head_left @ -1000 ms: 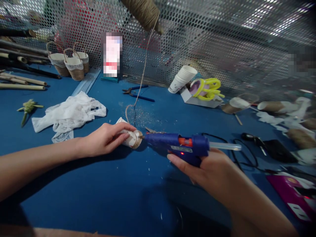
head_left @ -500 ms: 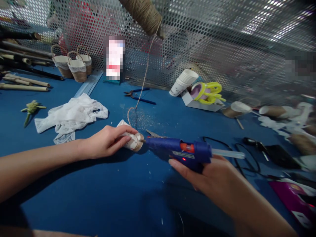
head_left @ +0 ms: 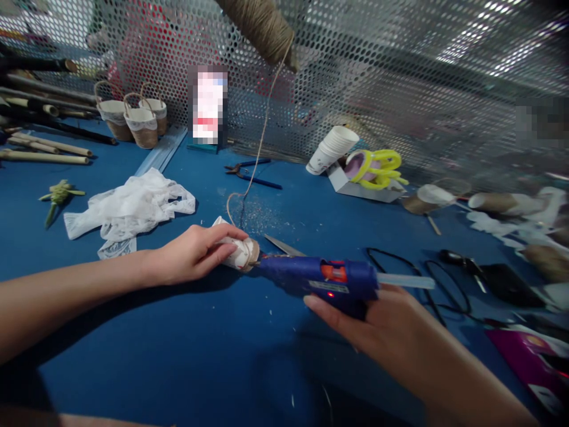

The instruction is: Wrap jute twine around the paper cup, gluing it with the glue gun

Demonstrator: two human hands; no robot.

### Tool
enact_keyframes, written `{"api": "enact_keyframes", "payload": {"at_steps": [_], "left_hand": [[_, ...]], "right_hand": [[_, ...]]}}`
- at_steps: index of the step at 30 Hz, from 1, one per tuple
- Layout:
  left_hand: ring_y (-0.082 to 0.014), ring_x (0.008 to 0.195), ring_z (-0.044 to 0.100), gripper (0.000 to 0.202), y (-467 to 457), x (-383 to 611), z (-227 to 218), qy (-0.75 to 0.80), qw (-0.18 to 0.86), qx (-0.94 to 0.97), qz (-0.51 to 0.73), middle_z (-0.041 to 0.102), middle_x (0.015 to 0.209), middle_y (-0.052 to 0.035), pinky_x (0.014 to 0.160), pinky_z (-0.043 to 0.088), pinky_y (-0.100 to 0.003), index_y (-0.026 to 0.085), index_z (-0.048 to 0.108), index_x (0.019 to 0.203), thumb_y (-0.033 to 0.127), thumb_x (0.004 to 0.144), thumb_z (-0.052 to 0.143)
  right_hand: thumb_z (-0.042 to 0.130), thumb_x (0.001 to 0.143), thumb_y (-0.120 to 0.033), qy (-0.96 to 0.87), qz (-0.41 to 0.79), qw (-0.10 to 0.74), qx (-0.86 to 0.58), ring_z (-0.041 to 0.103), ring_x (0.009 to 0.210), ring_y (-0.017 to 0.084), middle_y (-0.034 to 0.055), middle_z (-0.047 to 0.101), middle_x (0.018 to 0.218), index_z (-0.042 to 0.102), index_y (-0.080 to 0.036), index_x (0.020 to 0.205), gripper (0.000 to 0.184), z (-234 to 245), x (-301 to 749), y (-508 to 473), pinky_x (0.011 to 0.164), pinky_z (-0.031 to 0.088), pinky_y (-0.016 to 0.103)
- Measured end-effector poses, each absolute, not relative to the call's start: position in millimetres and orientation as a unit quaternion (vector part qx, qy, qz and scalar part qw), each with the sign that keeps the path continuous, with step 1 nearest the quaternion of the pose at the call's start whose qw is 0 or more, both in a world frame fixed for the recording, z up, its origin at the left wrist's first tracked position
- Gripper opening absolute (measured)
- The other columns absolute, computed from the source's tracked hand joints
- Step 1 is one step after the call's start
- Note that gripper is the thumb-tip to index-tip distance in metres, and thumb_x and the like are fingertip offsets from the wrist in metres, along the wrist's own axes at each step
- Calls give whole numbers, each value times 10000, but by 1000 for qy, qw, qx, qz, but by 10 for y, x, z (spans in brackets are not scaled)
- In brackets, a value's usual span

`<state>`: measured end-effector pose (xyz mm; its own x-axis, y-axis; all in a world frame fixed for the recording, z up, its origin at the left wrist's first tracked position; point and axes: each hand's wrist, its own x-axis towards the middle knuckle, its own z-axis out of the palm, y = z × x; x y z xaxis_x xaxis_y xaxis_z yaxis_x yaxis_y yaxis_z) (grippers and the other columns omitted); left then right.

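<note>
My left hand (head_left: 204, 252) is closed around a white paper cup (head_left: 241, 254) that lies on its side, its twine-wrapped end turned to the right. From a large spool (head_left: 262, 29) above, a strand of twine (head_left: 265, 124) runs down to the cup. My right hand (head_left: 368, 320) grips a blue hot glue gun (head_left: 311, 276) with a lit red light and a clear glue stick (head_left: 406, 281) out of its back. The nozzle is at the twine-wrapped end of the cup. Behind the gun, the blade of scissors (head_left: 282, 245) shows in part.
White lace (head_left: 133, 207) lies left of the cup, with several bamboo sticks (head_left: 44, 157) and three small baskets (head_left: 141, 127) beyond. Pliers (head_left: 253, 174), stacked paper cups (head_left: 332, 149) and a box with yellow fuzzy stems (head_left: 376, 166) stand near the mesh. A black cable (head_left: 400, 255) lies right.
The glue gun's nozzle has shifted slightly down along the cup's end, and its body has tilted a little. My left hand still holds the cup in about the same place.
</note>
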<state>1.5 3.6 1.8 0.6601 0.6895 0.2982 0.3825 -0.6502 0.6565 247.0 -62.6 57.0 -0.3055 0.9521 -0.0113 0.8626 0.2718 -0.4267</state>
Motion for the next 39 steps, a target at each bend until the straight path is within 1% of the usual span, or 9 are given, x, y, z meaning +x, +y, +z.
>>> {"api": "enact_keyframes", "payload": {"at_steps": [2, 6, 11, 15, 20, 23, 26, 34, 39], "left_hand": [[-88, 514, 515, 278, 36, 14, 22, 311, 287, 865, 270, 618, 691, -17, 496, 382, -184, 100, 508, 1095, 208, 885, 361], [-86, 496, 491, 283, 39, 15, 28, 318, 298, 860, 266, 602, 655, -11, 486, 375, -184, 92, 509, 1091, 207, 879, 360], [-102, 548, 534, 304, 48, 29, 13, 334, 310, 847, 273, 639, 732, -39, 525, 400, -203, 97, 508, 1098, 237, 880, 350], [-110, 596, 559, 305, 45, 29, 20, 336, 314, 848, 265, 651, 810, -60, 556, 413, -210, 96, 505, 1108, 229, 880, 352], [-98, 561, 538, 300, 34, 23, 22, 332, 312, 850, 266, 643, 772, -44, 531, 396, -199, 100, 507, 1107, 223, 882, 351], [-97, 570, 540, 299, 40, 28, 20, 333, 310, 850, 267, 645, 785, -48, 532, 396, -197, 99, 508, 1105, 222, 880, 355], [-91, 559, 529, 298, 46, 33, 25, 329, 308, 851, 271, 643, 781, -47, 525, 391, -192, 92, 514, 1098, 215, 876, 359], [-98, 555, 530, 314, 39, 27, 36, 346, 310, 846, 263, 641, 759, -49, 523, 397, -200, 87, 513, 1101, 229, 873, 349], [-100, 555, 526, 309, 41, 25, 31, 347, 308, 846, 263, 637, 768, -49, 528, 397, -204, 96, 515, 1099, 236, 877, 351]], "right_hand": [[498, 787, -404, -792, 164, 143, -571, 481, 432, 127, -26, 532, 468, 515, -225, 541, 305, 579, 2477, -624, 443, 410, 260], [483, 796, -421, -789, 134, 161, -577, 465, 414, 130, -16, 473, 402, 370, -233, 410, 443, 568, 2462, -614, 426, 378, 268], [476, 803, -385, -793, 113, 162, -576, 435, 369, 116, -39, 396, 347, 349, -233, 418, 433, 532, 2425, -603, 403, 358, 254], [423, 828, -386, -801, 104, 153, -570, 433, 362, 107, -35, 428, 380, 370, -226, 460, 405, 520, 2422, -609, 401, 360, 250], [384, 846, -370, -804, 116, 141, -565, 491, 406, 121, -15, 509, 446, 460, -221, 534, 354, 539, 2417, -611, 424, 393, 254], [404, 844, -360, -803, 129, 139, -565, 513, 442, 128, -15, 547, 497, 545, -217, 642, 285, 536, 2428, -608, 456, 425, 259], [454, 829, -371, -797, 145, 141, -569, 529, 466, 135, -15, 573, 531, 571, -216, 695, 236, 511, 2453, -613, 483, 450, 266], [424, 835, -390, -801, 168, 143, -557, 615, 544, 177, 13, 648, 586, 616, -225, 739, 271, 522, 2461, -647, 563, 507, 294], [476, 808, -433, -782, 156, 139, -587, 641, 603, 201, 49, 691, 722, 621, -201, 838, 275, 480, 2491, -662, 476, 498, 291]]}}
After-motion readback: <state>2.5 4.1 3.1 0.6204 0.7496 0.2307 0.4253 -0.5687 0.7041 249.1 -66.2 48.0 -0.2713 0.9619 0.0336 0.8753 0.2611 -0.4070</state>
